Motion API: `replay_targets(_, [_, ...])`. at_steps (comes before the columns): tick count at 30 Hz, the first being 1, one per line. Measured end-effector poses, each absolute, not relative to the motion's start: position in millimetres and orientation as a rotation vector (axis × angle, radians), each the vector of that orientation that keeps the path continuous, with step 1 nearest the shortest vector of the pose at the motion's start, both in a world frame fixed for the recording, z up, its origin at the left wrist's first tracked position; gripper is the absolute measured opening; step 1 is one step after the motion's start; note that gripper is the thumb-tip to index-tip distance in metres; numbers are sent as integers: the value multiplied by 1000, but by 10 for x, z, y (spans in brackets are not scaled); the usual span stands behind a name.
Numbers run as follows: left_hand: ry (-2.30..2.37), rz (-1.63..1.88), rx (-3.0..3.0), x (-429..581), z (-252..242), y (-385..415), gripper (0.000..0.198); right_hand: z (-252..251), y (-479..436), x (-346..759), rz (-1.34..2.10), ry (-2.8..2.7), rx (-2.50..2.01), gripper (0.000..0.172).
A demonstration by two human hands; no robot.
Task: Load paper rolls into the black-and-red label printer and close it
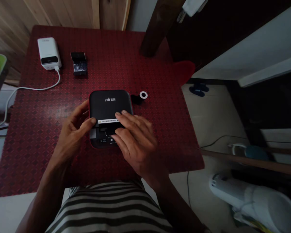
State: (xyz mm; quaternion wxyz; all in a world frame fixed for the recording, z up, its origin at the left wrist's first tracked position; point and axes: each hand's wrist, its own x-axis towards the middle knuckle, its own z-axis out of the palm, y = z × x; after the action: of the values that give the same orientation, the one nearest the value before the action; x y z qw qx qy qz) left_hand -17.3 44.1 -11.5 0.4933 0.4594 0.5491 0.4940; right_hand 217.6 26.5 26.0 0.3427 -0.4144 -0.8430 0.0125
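At nine o'clock, left hand (71,133) clamps black rounded-square plastic device (108,110); right hand (138,139), four o'clock, grip unclear; best braced steadily.

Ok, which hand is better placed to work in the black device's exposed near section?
Probably the right hand: its fingers already reach over the exposed near section of the black device. The left hand is at the device's left edge, thumb on top, apparently steadying it.
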Motion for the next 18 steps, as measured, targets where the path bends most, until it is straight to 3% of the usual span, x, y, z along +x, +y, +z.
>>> replay_targets(14, [1358, 1191, 1136, -175, -117, 384, 72, 217, 236, 2145, 181, -2133, -1092, 16])
replay_targets(18, [1355, 1272, 964, -87, -150, 205, 62, 85, 130, 2254, 286, -1958, -1088, 52])
